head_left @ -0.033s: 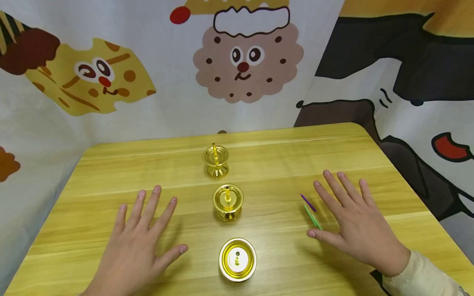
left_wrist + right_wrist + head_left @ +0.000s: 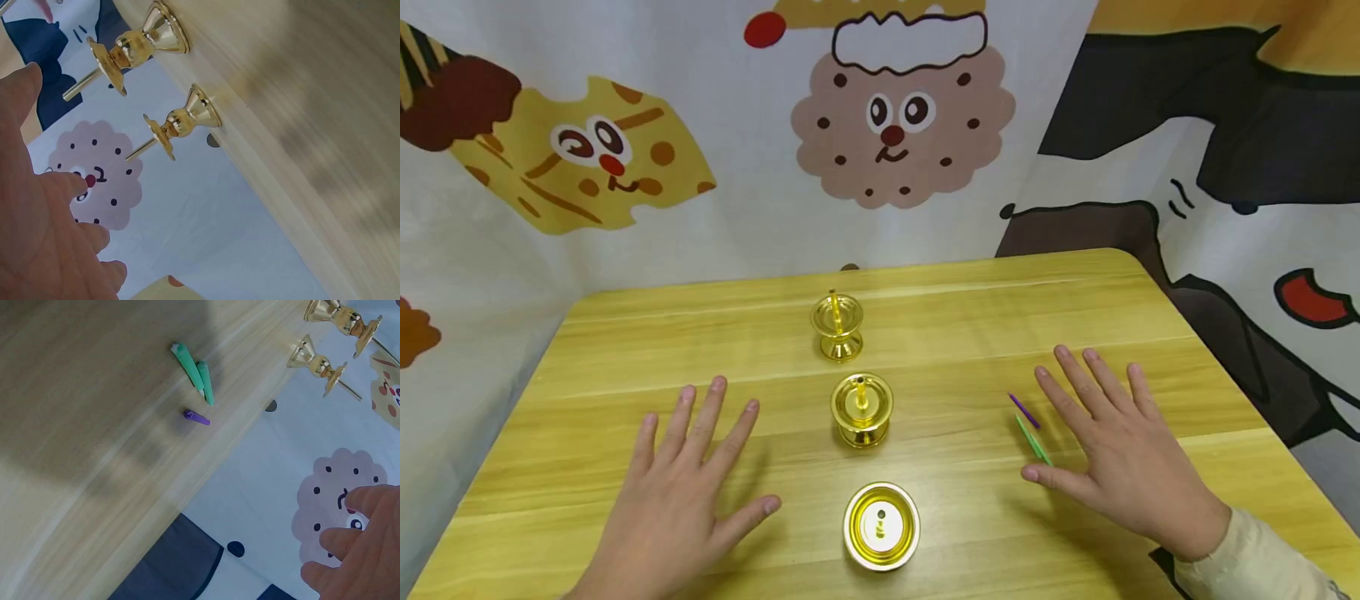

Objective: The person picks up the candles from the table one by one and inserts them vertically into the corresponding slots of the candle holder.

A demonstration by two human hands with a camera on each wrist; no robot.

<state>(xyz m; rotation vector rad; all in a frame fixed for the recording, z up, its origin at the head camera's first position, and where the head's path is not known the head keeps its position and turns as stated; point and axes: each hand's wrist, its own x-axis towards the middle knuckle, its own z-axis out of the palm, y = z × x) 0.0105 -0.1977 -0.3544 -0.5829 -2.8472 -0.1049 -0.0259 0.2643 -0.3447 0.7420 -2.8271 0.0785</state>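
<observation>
Three shiny gold candle holders form a row down the middle of the table: a far one [image 2: 841, 343], a middle one [image 2: 862, 408] and a near one [image 2: 881, 533]. Each carries a thin upright tube at its centre. Left of the row, my left hand [image 2: 677, 492] is spread palm down, holding nothing, apart from the holders. My right hand [image 2: 1123, 462] is spread likewise on the right side, also holding nothing. Beside its thumb and forefinger lie two thin tapered green sticks [image 2: 187, 367] and a shorter purple stick [image 2: 197, 417].
The wooden table [image 2: 970, 333] has a rounded far right corner. Behind it and along the sides hangs a white cloth [image 2: 737, 225] printed with cartoon food. In the right wrist view, shadow falls across the tabletop near the sticks.
</observation>
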